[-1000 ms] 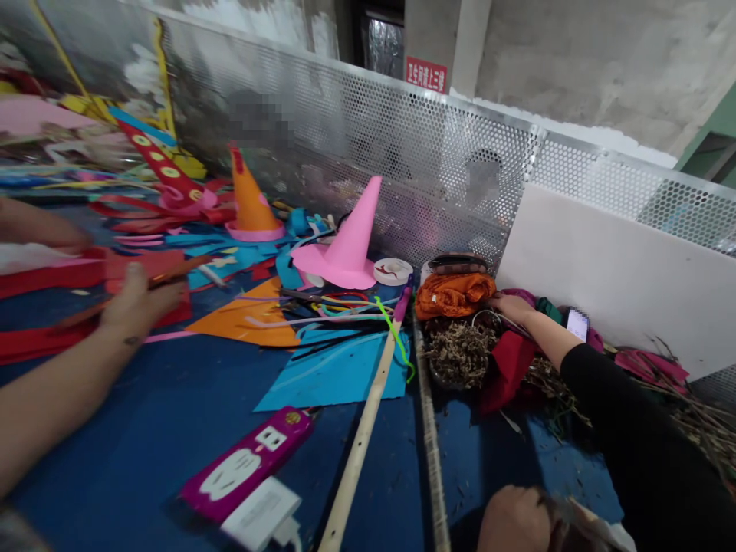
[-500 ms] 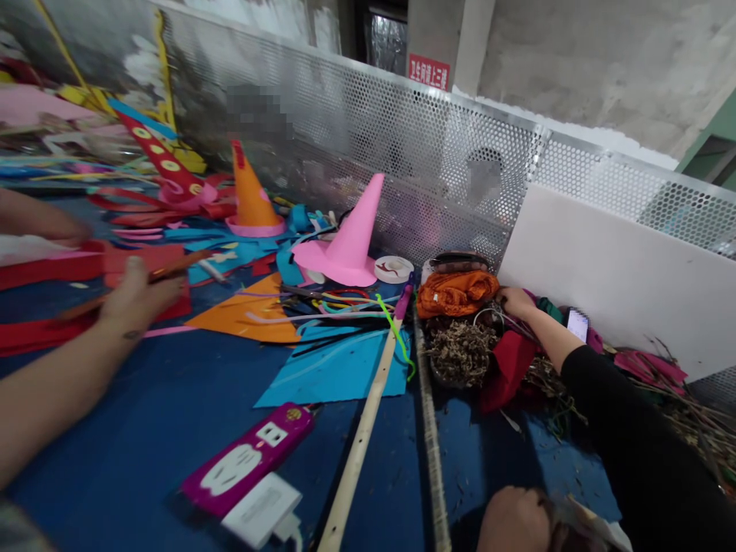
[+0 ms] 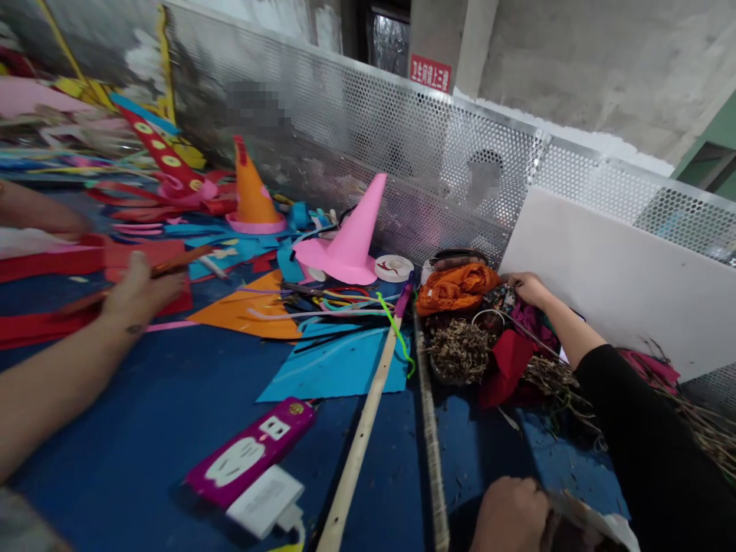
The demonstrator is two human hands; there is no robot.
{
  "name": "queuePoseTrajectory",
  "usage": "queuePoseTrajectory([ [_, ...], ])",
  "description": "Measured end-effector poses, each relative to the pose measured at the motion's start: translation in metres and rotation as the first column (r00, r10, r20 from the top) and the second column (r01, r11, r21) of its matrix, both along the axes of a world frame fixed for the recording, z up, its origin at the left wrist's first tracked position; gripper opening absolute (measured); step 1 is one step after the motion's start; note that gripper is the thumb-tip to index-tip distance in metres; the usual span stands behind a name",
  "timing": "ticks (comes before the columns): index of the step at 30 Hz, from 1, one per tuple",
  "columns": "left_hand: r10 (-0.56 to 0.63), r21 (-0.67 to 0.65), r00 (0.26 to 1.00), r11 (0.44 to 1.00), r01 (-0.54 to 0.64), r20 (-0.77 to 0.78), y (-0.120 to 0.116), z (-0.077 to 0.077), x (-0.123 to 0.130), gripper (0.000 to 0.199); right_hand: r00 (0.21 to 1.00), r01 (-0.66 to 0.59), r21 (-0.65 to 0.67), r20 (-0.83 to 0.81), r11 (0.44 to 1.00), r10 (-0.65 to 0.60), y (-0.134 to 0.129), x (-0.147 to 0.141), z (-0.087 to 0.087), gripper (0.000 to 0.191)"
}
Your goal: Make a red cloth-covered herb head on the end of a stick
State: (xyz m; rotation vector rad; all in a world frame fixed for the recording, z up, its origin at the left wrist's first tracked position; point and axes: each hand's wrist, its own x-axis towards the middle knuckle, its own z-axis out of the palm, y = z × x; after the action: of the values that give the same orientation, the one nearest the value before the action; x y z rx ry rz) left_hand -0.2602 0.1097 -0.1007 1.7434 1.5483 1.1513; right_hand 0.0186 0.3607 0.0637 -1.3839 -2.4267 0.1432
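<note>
At the back of the pile on the right, my right hand (image 3: 530,290), below a black sleeve, pinches dark patterned cloth (image 3: 506,297). Purple cloth (image 3: 526,318) lies just under it, and a crumpled orange cloth (image 3: 458,287) to its left. A thin pale wire loop (image 3: 488,312) and a red cloth piece (image 3: 510,360) are close below. My left hand (image 3: 510,515) is closed at the bottom edge, against a brown, blurred item (image 3: 578,525) with a whitish edge. Its fingertips are hidden.
A co-worker's hand (image 3: 141,287) holds orange-handled scissors (image 3: 181,261) by red felt (image 3: 23,330). A pink cone hat (image 3: 350,238), wooden stick (image 3: 362,429), purple power strip (image 3: 253,452) and dried plant bits (image 3: 460,349) cover the table. A white board (image 3: 609,276) leans on perforated metal.
My right hand has shifted slightly right and upward, drawing dark patterned cloth into view. The phone beside my forearm is now mostly hidden. My left hand has barely moved.
</note>
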Motion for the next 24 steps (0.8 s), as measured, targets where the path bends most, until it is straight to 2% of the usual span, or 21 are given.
queuePoseTrajectory([
  [5,0.022,0.021,0.99,0.999,-0.025,0.142,0.0,0.0,-0.005,0.065,0.989,-0.021,-0.006,-0.149,1.0,0.02,-0.004,0.01,0.008,0.025],
  [11,0.119,-0.087,0.945,0.991,-0.097,0.305,-0.001,0.0,-0.002,0.063,0.944,-0.04,0.016,-0.326,0.999,0.043,-0.004,0.027,0.018,0.031],
  [15,0.109,-0.124,0.956,0.989,-0.077,0.274,-0.003,0.004,0.005,0.059,0.907,-0.041,0.043,-0.418,0.998,0.055,-0.005,0.028,0.022,0.035],
  [21,0.055,-0.061,0.987,0.997,-0.046,0.149,-0.01,0.021,-0.017,0.062,0.879,-0.058,0.094,-0.467,0.994,0.096,-0.011,0.017,0.026,0.031],
  [23,0.067,-0.038,0.987,0.997,-0.062,0.149,-0.022,0.025,0.003,0.056,0.882,-0.061,0.11,-0.46,0.992,0.106,-0.016,0.011,0.026,0.027],
  [24,0.067,-0.032,0.985,0.997,-0.063,0.156,-0.031,0.026,0.022,0.053,0.883,-0.062,0.116,-0.457,0.991,0.109,-0.019,0.008,0.027,0.025],
])
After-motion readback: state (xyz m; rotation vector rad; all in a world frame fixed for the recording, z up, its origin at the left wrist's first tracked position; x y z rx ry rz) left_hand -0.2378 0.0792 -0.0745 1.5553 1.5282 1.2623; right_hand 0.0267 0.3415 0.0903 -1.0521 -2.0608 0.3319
